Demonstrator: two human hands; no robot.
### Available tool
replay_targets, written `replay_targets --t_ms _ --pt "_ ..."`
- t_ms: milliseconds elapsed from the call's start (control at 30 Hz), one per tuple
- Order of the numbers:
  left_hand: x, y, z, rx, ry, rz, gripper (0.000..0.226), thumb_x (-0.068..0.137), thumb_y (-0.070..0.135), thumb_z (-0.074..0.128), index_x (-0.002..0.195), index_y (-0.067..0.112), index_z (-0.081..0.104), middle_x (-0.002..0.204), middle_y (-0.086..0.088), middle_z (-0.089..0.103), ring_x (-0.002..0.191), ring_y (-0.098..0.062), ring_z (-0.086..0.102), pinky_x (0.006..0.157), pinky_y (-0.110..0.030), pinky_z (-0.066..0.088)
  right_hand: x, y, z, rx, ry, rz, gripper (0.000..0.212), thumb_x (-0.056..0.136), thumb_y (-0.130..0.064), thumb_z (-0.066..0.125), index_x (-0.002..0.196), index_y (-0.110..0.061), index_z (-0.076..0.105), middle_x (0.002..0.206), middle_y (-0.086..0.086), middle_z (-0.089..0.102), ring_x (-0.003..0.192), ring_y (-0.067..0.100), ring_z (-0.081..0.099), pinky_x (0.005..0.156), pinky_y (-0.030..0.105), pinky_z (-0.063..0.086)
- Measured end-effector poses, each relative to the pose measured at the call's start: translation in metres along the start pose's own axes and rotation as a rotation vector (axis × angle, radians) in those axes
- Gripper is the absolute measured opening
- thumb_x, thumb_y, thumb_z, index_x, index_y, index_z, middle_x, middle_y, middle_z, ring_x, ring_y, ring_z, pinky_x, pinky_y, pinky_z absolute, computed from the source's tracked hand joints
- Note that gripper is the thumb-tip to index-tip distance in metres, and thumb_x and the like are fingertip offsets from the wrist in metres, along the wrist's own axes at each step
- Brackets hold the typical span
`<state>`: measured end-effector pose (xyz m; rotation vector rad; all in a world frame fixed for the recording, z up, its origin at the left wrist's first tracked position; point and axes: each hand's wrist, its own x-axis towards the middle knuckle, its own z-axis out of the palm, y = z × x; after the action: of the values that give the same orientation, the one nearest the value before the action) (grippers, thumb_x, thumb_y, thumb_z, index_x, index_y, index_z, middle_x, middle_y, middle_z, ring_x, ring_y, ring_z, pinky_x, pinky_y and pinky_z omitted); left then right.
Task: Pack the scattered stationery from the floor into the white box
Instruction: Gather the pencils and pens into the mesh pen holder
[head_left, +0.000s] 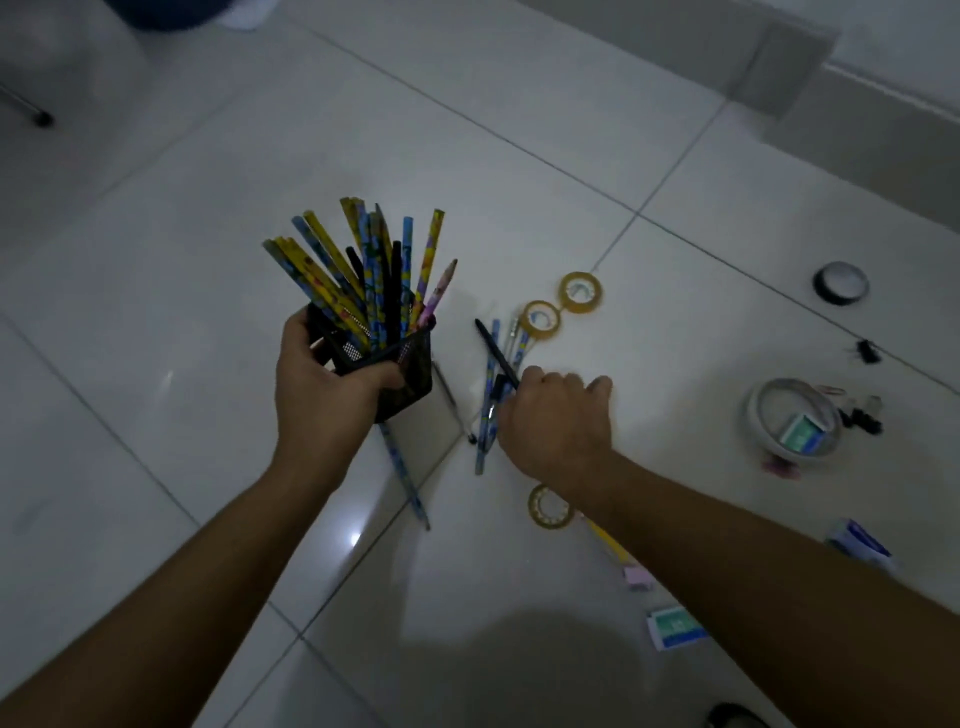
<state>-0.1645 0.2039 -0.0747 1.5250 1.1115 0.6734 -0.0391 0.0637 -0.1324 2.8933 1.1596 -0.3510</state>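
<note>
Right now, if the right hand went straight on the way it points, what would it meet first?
The loose pens and pencils on the floor, right at the right hand, which seems to pinch a black pen. Beyond, probably higher, the mesh holder.

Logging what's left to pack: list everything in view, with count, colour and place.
mesh holder: one, black, centre-left, held
pencils: many, yellow, blue, black, standing in holder
black pen: one, black, centre, held
loose pencils: several, blue, floor, centre
amber tape rolls: three, amber, centre floor
black tape roll: one, black, far right
white tape roll: one, white, right
binder clips: few, black, right
small boxes: three, blue-white, right
eraser: one, pink, lower right
left hand: one, grips mesh holder
right hand: one, grips black pen
</note>
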Motion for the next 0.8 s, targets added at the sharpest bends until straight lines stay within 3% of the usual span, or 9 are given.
replay_targets --t_ms 67,167,233,300,400,467,533,633,800 --pt "0.004 -0.005 -0.009 -0.037 0.052 -0.035 0.078 0.049 0.009 0.074 0.121 0.025 0.05 0.103 0.018 0.06 0.094 0.009 0.059 0.065 -0.014 0.054 0.006 -0.012 0.005 -0.03 0.02 0.074 0.061 0.091 -0.061 0.031 0.108 -0.008 0.056 0.11 0.014 0.059 0.102 0.032 0.052 0.093 0.051 0.031" --pt "0.011 -0.007 -0.018 -0.044 0.099 -0.051 0.078 0.049 0.009 0.074 0.122 0.023 0.05 0.106 0.015 0.06 0.103 -0.008 0.06 0.074 -0.026 0.055 0.006 -0.031 0.007 0.09 0.008 0.16 0.11 0.07 -0.092 0.018 0.128 -0.003 0.044 0.12 0.017 0.05 0.107 0.033 0.045 0.09 0.052 0.034" --pt "0.016 -0.005 -0.019 -0.037 0.104 -0.038 0.078 0.049 0.009 0.074 0.123 0.023 0.05 0.103 0.017 0.06 0.1 -0.003 0.06 0.072 -0.022 0.054 0.005 -0.045 0.006 0.174 -0.014 0.172 0.135 0.053 -0.102 0.02 0.144 -0.002 0.027 0.131 0.018 0.042 0.113 0.034 0.041 0.091 0.053 0.035" --pt "0.019 -0.001 -0.019 -0.036 0.104 -0.023 0.077 0.05 0.008 0.074 0.122 0.024 0.05 0.102 0.019 0.06 0.096 0.003 0.059 0.07 -0.019 0.055 0.003 -0.056 0.008 0.166 -0.053 0.131 0.141 0.046 -0.104 0.023 0.151 -0.01 0.015 0.14 0.021 0.033 0.12 0.037 0.035 0.094 0.055 0.034" --pt "0.022 0.006 -0.014 -0.034 0.098 -0.007 0.075 0.053 0.005 0.075 0.121 0.024 0.05 0.1 0.023 0.059 0.087 0.014 0.059 0.072 -0.018 0.057 0.0 -0.064 0.014 0.075 -0.171 0.048 0.132 0.048 -0.103 0.022 0.153 -0.024 0.005 0.153 0.025 0.012 0.134 0.046 0.018 0.1 0.063 0.025" --pt "0.023 0.009 -0.009 -0.042 0.089 -0.007 0.075 0.053 0.005 0.075 0.121 0.023 0.051 0.1 0.022 0.06 0.085 0.015 0.059 0.074 -0.021 0.057 -0.004 -0.066 0.019 0.045 -0.178 0.016 0.122 0.059 -0.098 0.025 0.153 -0.023 0.007 0.157 0.024 0.006 0.139 0.046 0.011 0.102 0.064 0.022" --pt "0.023 0.011 -0.006 -0.047 0.076 -0.009 0.076 0.052 0.006 0.074 0.122 0.022 0.05 0.099 0.021 0.06 0.084 0.015 0.059 0.074 -0.021 0.056 -0.009 -0.071 0.021 0.047 -0.099 0.007 0.105 0.073 -0.087 0.031 0.15 -0.016 0.02 0.154 0.022 0.017 0.138 0.041 0.021 0.1 0.058 0.028" --pt "0.024 0.009 -0.005 -0.051 0.064 -0.003 0.074 0.051 0.007 0.074 0.119 0.025 0.05 0.098 0.022 0.06 0.084 0.015 0.059 0.07 -0.015 0.056 -0.013 -0.082 0.023 0.041 0.041 -0.022 0.068 0.086 -0.06 0.042 0.131 -0.01 0.044 0.134 0.02 0.043 0.117 0.035 0.043 0.087 0.047 0.039" --pt "0.023 0.007 -0.007 -0.064 0.045 0.008 0.071 0.052 0.004 0.074 0.117 0.024 0.051 0.097 0.019 0.06 0.081 0.016 0.059 0.062 -0.009 0.052 -0.01 -0.076 0.02 -0.034 0.121 -0.093 0.028 0.091 -0.022 0.035 0.106 -0.012 0.057 0.108 0.012 0.059 0.095 0.029 0.057 0.073 0.038 0.045"
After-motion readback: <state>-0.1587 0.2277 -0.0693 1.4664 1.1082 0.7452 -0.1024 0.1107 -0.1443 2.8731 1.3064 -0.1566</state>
